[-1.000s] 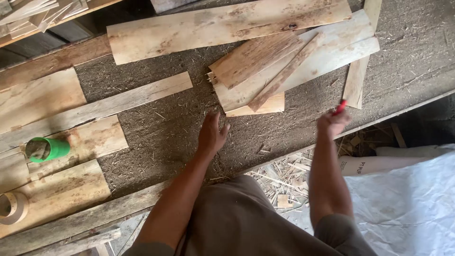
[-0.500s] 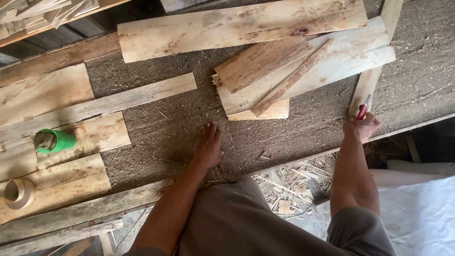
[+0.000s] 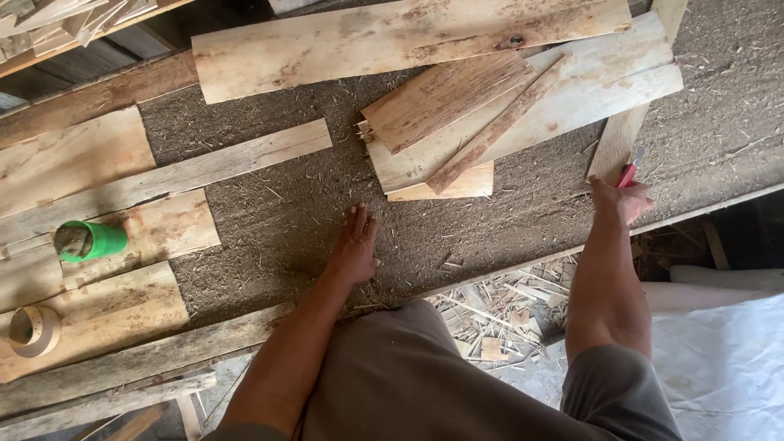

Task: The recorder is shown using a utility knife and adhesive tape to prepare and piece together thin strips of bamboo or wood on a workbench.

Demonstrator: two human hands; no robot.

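Our right hand (image 3: 622,200) has its fingers closed around a slim red pencil (image 3: 629,171), tip pointing up at the narrow pale wooden plank (image 3: 633,114) just ahead. Our left hand (image 3: 355,245) rests flat, fingers together, on the sawdust-covered desk (image 3: 269,220).

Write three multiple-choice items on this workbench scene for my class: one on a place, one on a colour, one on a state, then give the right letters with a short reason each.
1. Where does the left hand rest?
A. flat on the sawdust-covered bench top
B. on the tape roll
C. on the stacked planks

2. What colour is the cup lying on its side on a board at the left?
A. blue
B. green
C. white

3. What is the right hand doing?
A. hanging empty
B. pressing on the cup
C. gripping a red pen-like tool

Answers: 1 A, the palm lies on bare sawdust; 2 B, the cup is bright green; 3 C, the fingers close round the red tool.
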